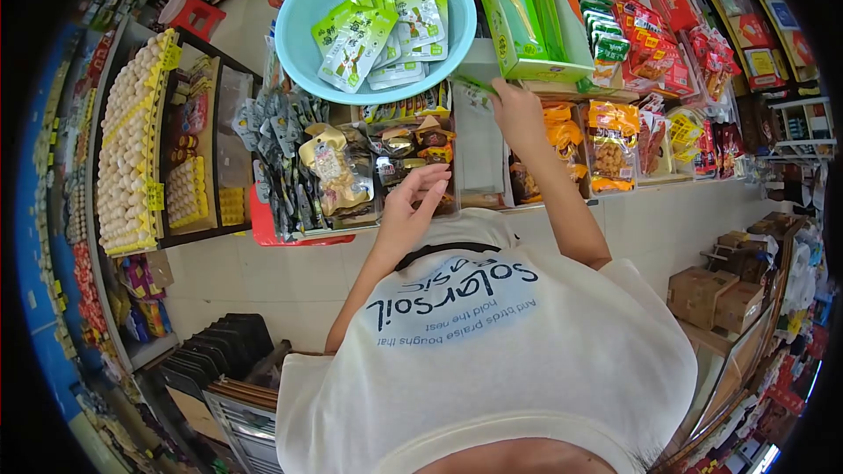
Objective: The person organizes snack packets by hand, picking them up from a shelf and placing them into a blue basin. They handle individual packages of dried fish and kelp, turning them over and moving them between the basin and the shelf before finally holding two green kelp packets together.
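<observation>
My right hand [516, 114] is closed on the edge of a green packet [477, 86], over an open bin [479, 158] between the snack compartments. My left hand [416, 202] hovers with its fingers apart at the front of a compartment of dark-wrapped snacks [402, 147], holding nothing. Above the hands, a light blue basket [294, 39] holds several green and white packets [356, 48]. To its right stands a green box [549, 70] with green packets inside.
Left of my hands lie dark packets [285, 140] and a gold bag [334, 162]. Orange snack bags [612, 145] and red packets [645, 35] fill the right side. Egg trays [132, 140] stand far left, cardboard boxes [702, 294] at lower right.
</observation>
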The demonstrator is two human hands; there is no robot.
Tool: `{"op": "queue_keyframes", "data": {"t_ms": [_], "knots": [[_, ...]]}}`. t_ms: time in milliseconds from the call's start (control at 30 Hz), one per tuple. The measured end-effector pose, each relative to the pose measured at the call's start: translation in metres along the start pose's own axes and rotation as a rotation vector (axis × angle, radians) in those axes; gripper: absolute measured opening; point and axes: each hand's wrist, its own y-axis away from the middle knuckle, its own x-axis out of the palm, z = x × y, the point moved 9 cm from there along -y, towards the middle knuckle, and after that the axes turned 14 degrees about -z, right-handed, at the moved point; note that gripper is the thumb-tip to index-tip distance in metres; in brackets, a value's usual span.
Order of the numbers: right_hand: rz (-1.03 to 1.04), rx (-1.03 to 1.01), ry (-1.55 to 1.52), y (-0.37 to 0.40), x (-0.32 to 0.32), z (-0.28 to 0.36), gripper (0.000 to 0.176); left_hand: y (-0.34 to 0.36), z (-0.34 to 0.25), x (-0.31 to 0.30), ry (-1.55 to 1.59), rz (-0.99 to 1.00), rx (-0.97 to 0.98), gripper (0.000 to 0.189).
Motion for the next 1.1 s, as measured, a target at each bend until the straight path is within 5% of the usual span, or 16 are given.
{"op": "queue_keyframes", "data": {"t_ms": [500, 600, 667, 800, 867, 900, 967, 1100], "knots": [[0.241, -0.226, 0.287, 0.005, 0.069, -0.009, 0.013, -0.002, -0.002, 0.002, -0.05, -0.029, 0.051, 0.029], [0.189, -0.228, 0.287, 0.004, 0.063, -0.002, 0.016, 0.0, 0.001, 0.0, -0.041, -0.048, 0.055, 0.029], [-0.086, -0.145, 0.225, 0.002, 0.018, 0.015, 0.025, 0.002, 0.002, -0.002, -0.038, -0.064, 0.046, 0.029], [-0.07, -0.119, 0.094, 0.022, -0.01, 0.043, 0.032, 0.004, 0.005, -0.005, -0.045, -0.081, 0.018, 0.029], [0.277, 0.419, -0.341, 0.046, 0.016, 0.036, 0.038, 0.003, 0.006, -0.004, -0.044, -0.081, 0.027, 0.029], [0.276, 0.423, -0.339, 0.055, 0.03, 0.031, 0.038, 0.003, 0.006, -0.002, -0.043, -0.078, 0.037, 0.029], [0.224, 0.847, -0.614, 0.092, 0.075, -0.005, 0.046, 0.003, 0.003, 0.0, -0.042, -0.067, 0.036, 0.029], [-0.098, 1.032, -0.751, 0.084, 0.078, -0.025, 0.059, 0.004, 0.001, 0.001, -0.067, -0.061, 0.039, 0.029]]}}
